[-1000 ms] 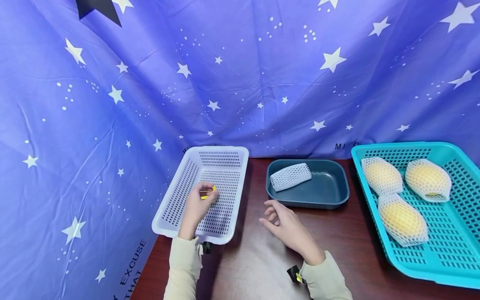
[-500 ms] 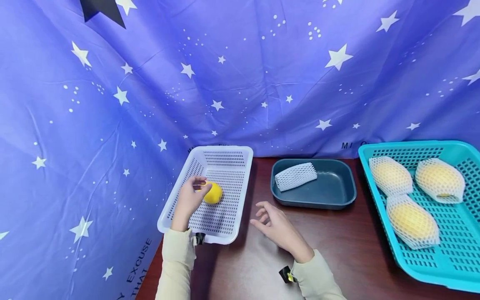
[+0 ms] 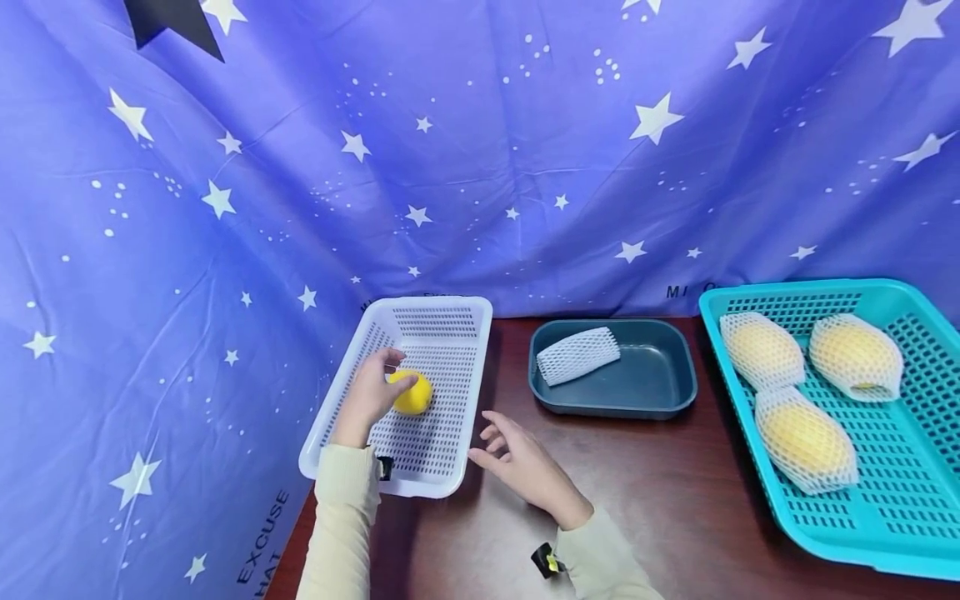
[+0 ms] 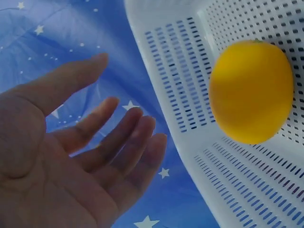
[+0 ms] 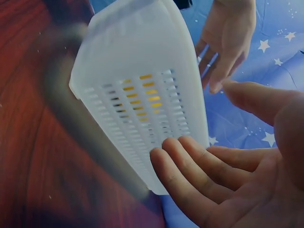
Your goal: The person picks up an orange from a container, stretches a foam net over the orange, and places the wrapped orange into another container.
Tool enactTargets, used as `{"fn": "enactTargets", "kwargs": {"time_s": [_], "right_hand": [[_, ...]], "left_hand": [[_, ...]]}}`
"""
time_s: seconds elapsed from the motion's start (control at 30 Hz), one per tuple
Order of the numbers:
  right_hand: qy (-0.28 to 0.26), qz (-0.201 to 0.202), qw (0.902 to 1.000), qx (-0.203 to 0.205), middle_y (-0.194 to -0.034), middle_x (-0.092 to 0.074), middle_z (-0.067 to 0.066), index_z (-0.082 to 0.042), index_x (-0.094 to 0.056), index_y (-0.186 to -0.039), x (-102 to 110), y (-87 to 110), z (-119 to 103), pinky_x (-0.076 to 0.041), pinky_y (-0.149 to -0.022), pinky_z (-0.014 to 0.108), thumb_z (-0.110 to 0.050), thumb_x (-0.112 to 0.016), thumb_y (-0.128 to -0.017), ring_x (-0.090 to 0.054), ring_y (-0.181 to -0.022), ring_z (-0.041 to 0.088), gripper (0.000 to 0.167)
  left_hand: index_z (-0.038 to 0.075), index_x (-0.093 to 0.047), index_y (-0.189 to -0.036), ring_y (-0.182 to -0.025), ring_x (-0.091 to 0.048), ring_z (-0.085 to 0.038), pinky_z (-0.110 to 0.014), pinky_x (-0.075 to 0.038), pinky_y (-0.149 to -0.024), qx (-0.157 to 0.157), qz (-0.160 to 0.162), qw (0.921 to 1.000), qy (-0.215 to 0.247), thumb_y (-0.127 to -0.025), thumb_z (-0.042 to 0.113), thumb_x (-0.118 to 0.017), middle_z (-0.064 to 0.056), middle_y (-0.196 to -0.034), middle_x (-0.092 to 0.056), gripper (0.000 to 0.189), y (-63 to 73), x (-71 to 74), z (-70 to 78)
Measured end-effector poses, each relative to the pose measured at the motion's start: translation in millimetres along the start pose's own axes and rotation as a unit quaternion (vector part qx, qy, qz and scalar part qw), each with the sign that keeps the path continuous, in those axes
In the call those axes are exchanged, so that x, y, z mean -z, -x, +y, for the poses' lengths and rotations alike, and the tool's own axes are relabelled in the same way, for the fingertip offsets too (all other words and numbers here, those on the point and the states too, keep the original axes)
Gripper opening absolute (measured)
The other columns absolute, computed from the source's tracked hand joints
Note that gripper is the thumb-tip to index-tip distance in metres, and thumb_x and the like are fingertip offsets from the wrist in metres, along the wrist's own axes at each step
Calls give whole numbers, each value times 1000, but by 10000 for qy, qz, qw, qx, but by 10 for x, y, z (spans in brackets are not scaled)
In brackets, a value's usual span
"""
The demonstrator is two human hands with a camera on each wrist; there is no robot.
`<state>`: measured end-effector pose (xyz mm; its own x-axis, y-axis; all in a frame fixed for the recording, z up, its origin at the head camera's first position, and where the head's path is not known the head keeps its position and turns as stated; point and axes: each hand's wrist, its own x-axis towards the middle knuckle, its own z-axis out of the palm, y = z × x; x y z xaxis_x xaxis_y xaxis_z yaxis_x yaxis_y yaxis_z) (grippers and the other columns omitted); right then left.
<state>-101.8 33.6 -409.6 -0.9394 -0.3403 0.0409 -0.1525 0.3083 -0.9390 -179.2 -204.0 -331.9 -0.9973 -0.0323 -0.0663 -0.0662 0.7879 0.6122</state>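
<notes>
A yellow oval fruit (image 3: pixel 417 397) lies in the white perforated basket (image 3: pixel 476 400). My left hand (image 3: pixel 367 390) hovers over that basket, its thumb overlapping the fruit in the head view. From the left wrist, fingers and thumb (image 4: pixel 78 78) are loosely bent with a gap between them and the smooth fruit (image 4: pixel 251 95); nothing is in the palm. Just off the basket's right side is my right hand (image 3: pixel 528 467), empty. The right wrist view has its relaxed fingers (image 5: pixel 190 166) in front of the basket wall (image 5: pixel 137 52), with yellow showing through the slots.
A dark blue-grey tray (image 3: pixel 652 379) holding a white foam net sleeve (image 3: pixel 579 356) stands at the back middle. On the right, a teal basket (image 3: pixel 892 492) contains 3 yellow fruits in foam nets (image 3: pixel 806 437). A starry blue curtain (image 3: pixel 480 150) hangs behind and to the left.
My left hand has drawn left across the white basket, uncovering the yellow fruit that it mostly hid one second ago. The right hand has shifted left, closer to the basket.
</notes>
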Motion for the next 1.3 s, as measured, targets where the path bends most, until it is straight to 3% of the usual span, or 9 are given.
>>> {"fn": "enactTargets", "kwargs": {"time_s": [0.13, 0.27, 0.57, 0.73, 1.1, 1.3], "right_hand": [[-72, -82, 9999, -106, -118, -63, 11, 3, -40, -145, -79, -22, -29, -56, -83, 37, -34, -68, -94, -65, -96, 20, 68], [-215, -165, 9995, -168, -120, -62, 11, 4, -37, -145, -135, -42, -64, -56, -82, 33, -34, -68, -94, -65, -95, 18, 71], [-927, -84, 9952, -295, -117, -59, 13, 4, -35, -145, -236, -80, -91, -54, -78, 26, -22, -72, -92, -62, -94, 17, 69], [-1098, 11, 9935, -295, -116, -59, 14, 6, -35, -144, -271, -88, -58, -54, -76, 25, -16, -73, -89, -62, -93, 18, 70], [-1602, 102, 9867, -253, -114, -59, 19, 10, -33, -142, -264, -102, -21, -53, -76, 21, -8, -74, -87, -64, -90, 18, 71], [-1806, 134, 9831, -252, -115, -59, 20, 9, -33, -142, -264, -104, -3, -53, -75, 20, -6, -75, -86, -64, -92, 22, 71]], "left_hand": [[-2, -56, -130, -124, -52, -40, -53, -43, -105, 28, -279, 9996, -94, -89, 10, -72, -24, -133, -56, 46, -53, -28, -32], [-1, -55, -133, -130, -46, -41, -56, -38, -110, -51, -558, 9971, -515, -85, 7, -75, -24, -139, -53, 52, -106, -96, -72], [1, -56, -135, -133, -44, -39, -55, -36, -111, -205, -946, 9791, -1789, -71, 4, -85, -23, -142, -52, 70, -172, -230, -147], [0, -56, -135, -130, -47, -40, -54, -38, -110, -33, -1101, 9760, -1881, -70, 1, -85, -22, -141, -52, 71, -192, -298, -204], [2, -55, -137, -127, -49, -38, -54, -40, -109, 218, -990, 9773, -1862, -71, -3, -84, -21, -138, -52, 72, -275, -352, -271], [1, -58, -133, -118, -52, -39, -55, -44, -104, 60, -988, 9774, -1868, -67, 0, -86, -23, -129, -56, 72, -304, -357, -336]]}}
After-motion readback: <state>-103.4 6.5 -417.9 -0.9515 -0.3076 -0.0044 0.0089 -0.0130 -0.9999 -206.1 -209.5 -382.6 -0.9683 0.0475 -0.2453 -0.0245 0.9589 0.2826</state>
